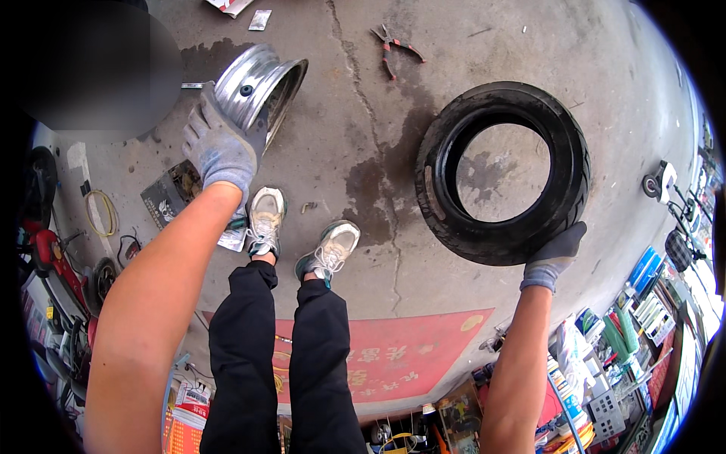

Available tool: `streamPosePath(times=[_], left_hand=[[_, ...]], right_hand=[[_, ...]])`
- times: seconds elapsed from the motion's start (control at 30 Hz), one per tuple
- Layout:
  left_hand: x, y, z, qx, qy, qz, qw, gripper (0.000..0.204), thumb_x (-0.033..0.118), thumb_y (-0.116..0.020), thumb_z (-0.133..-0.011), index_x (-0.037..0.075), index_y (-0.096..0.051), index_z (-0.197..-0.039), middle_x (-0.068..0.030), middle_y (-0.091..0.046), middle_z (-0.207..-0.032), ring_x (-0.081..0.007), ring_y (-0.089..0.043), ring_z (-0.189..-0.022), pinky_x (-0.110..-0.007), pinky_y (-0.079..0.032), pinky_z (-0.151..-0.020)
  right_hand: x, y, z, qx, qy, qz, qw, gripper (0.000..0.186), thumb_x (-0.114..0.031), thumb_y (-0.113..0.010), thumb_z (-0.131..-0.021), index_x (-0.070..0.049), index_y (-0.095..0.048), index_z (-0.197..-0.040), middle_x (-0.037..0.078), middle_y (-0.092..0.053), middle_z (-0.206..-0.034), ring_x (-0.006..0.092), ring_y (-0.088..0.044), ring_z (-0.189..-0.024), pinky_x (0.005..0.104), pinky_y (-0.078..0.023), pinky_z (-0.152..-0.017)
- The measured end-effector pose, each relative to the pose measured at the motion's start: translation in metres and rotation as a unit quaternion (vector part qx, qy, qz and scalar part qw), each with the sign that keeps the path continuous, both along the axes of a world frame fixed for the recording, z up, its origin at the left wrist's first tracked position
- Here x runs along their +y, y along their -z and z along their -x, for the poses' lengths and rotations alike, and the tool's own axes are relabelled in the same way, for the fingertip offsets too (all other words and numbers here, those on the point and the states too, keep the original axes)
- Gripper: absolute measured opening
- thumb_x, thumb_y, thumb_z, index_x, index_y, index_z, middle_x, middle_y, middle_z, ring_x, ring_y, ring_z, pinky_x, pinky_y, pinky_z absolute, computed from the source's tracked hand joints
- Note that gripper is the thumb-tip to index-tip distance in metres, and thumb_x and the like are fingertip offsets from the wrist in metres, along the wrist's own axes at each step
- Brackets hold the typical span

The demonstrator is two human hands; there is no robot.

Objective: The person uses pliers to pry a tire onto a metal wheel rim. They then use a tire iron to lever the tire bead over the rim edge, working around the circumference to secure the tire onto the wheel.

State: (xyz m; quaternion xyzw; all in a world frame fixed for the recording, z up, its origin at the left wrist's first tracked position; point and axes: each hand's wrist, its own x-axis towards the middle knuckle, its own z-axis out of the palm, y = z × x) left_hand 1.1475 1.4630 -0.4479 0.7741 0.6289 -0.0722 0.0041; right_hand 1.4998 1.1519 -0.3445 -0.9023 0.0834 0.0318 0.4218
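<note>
A grey work glove covers my left hand (pixel 221 144), which grips a silver metal wheel rim (pixel 240 76) at its near edge, tilted on its side at the upper left. The thumb side of that hand reaches toward the rim's hollow. At the right, a black rubber tire (pixel 432 193) has its round opening facing up. My right hand (pixel 556 256), gloved as well, is closed on the tire's near right edge; the fingers under it are partly hidden. Whether the tire touches the floor I cannot tell.
Red-handled pliers (pixel 389 51) lie open on the concrete floor beyond. A dark printed box (pixel 162 198) and a yellow cable loop (pixel 106 213) are at the left. Near my feet lies a red mat (pixel 401 352). Cluttered shelves (pixel 605 363) line the right, a red scooter (pixel 57 265) the left.
</note>
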Motion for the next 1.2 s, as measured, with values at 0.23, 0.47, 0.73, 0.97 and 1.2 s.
streamPosePath(times=[0.23,0.47,0.73,0.97,1.2], left_hand=[[0.001,0.002,-0.004,0.007,-0.006,0.016,1.000,0.096,0.048,-0.072,-0.075,0.018,-0.022,-0.152,-0.0150,-0.038,-0.143,-0.0341,-0.039,-0.129,-0.050,-0.032,-0.104],[0.019,-0.004,-0.034,0.055,-0.017,0.039,0.998,0.094,0.048,-0.071,-0.077,0.017,-0.023,-0.151,-0.0148,-0.040,-0.142,-0.0334,-0.041,-0.128,-0.050,-0.034,-0.103],[-0.009,0.007,0.026,-0.001,0.009,-0.004,1.000,0.100,0.051,-0.073,-0.074,0.007,-0.023,-0.150,-0.0206,-0.039,-0.140,-0.0363,-0.040,-0.128,-0.049,-0.033,-0.107],[-0.038,0.017,0.091,-0.040,-0.010,0.027,0.999,0.103,0.044,-0.075,-0.076,-0.007,-0.019,-0.146,-0.0284,-0.036,-0.139,-0.0419,-0.035,-0.131,-0.046,-0.029,-0.112],[-0.057,0.018,0.103,-0.134,-0.031,0.041,0.990,0.105,0.044,-0.075,-0.076,-0.009,-0.017,-0.147,-0.0316,-0.031,-0.143,-0.0444,-0.030,-0.135,-0.048,-0.025,-0.114]], right_hand=[[0.011,-0.004,-0.005,0.013,-0.001,0.040,0.999,0.059,-0.044,-0.039,-0.094,0.008,-0.065,-0.105,0.013,-0.067,-0.102,0.0231,-0.060,-0.089,0.0334,-0.048,-0.082],[0.043,-0.016,-0.012,0.018,-0.031,0.035,0.999,0.062,-0.044,-0.037,-0.094,0.008,-0.063,-0.112,0.016,-0.068,-0.105,0.0262,-0.061,-0.090,0.0354,-0.048,-0.084],[0.028,-0.005,0.029,-0.046,-0.076,0.125,0.988,0.057,-0.042,-0.036,-0.101,0.009,-0.060,-0.110,0.015,-0.067,-0.105,0.0242,-0.060,-0.094,0.0367,-0.046,-0.087],[-0.033,0.025,0.107,-0.035,-0.042,-0.156,0.986,0.053,-0.041,-0.035,-0.103,-0.001,-0.040,-0.137,0.014,-0.051,-0.133,0.0243,-0.052,-0.121,0.0365,-0.043,-0.102],[-0.061,0.027,0.138,-0.051,-0.025,-0.119,0.991,0.050,-0.037,-0.033,-0.105,0.000,-0.041,-0.138,0.011,-0.048,-0.137,0.0219,-0.049,-0.124,0.0368,-0.039,-0.107]])
